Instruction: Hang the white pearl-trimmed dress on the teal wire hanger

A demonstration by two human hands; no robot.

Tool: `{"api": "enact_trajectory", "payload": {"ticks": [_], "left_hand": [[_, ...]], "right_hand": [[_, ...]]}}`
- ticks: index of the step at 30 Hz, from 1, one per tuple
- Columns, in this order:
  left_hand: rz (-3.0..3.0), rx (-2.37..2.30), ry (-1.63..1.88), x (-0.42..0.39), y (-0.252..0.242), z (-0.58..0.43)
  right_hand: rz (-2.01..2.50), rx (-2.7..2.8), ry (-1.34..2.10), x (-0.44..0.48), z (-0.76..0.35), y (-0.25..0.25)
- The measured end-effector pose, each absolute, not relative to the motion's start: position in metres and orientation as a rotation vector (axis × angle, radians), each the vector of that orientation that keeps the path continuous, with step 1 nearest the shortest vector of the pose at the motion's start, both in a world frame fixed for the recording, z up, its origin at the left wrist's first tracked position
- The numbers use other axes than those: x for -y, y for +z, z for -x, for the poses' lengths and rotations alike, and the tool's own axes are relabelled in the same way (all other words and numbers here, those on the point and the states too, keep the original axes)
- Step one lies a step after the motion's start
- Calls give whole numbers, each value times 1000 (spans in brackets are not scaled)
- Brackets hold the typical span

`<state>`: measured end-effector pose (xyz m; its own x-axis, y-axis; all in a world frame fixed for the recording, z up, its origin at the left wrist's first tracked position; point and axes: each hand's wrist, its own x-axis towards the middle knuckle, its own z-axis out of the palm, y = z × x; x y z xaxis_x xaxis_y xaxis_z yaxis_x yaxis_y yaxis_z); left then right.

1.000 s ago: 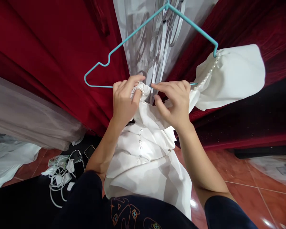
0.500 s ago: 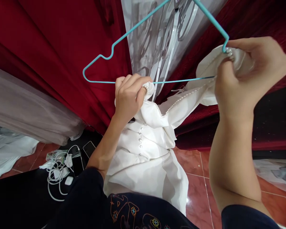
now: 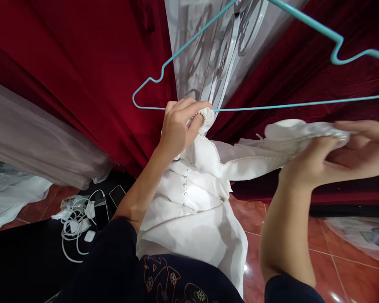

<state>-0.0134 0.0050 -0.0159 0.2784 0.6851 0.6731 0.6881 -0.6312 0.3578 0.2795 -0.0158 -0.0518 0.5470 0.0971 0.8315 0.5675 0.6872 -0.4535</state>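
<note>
A white dress (image 3: 205, 189) with pearl-beaded edging and small round buttons hangs in front of me. My left hand (image 3: 185, 124) is closed around one beaded shoulder part of it, right at the lower bar of a turquoise hanger (image 3: 262, 107); the fingers seem to hold bar and cloth together. On the right, my right hand (image 3: 344, 151) pinches the other beaded part and stretches it out sideways, below the hanger's bar and apart from it. The hanger's right end runs past the picture edge, and its hook is out of sight above.
Red curtains (image 3: 91, 54) hang at the back, with sheer white fabric (image 3: 196, 46) between them. To the lower left, a black surface (image 3: 25, 261) carries white cables (image 3: 71, 229), phones (image 3: 101, 214) and a small white case (image 3: 89, 236). Reddish tiles (image 3: 328, 261) cover the floor.
My right hand has moved down and to the right with the beaded part, away from the hanger's right side. The hanger has shifted right, its right end rising clear. My left hand keeps its grip.
</note>
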Motion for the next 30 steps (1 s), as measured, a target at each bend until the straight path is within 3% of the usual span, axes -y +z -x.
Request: {"api": "enact_trajectory", "payload": {"ticks": [2, 6, 13, 21, 27, 30], "left_hand": [[2501, 1360, -1311, -7, -17, 14], [2511, 1327, -1359, -8, -17, 20], [2327, 1321, -1863, 19, -38, 22], [1826, 1908, -2518, -31, -79, 114], [1463, 1455, -2796, -69, -7, 140], [1818, 1444, -2542, -62, 35, 122]], "right_hand": [[557, 1331, -449, 20, -245, -41], [852, 1793, -158, 19, -200, -21], [1006, 1667, -116, 1, -191, -48], [1031, 1663, -171, 1, -188, -50], [791, 1602, -97, 3, -187, -43], [701, 1571, -32, 2, -184, -42]]}}
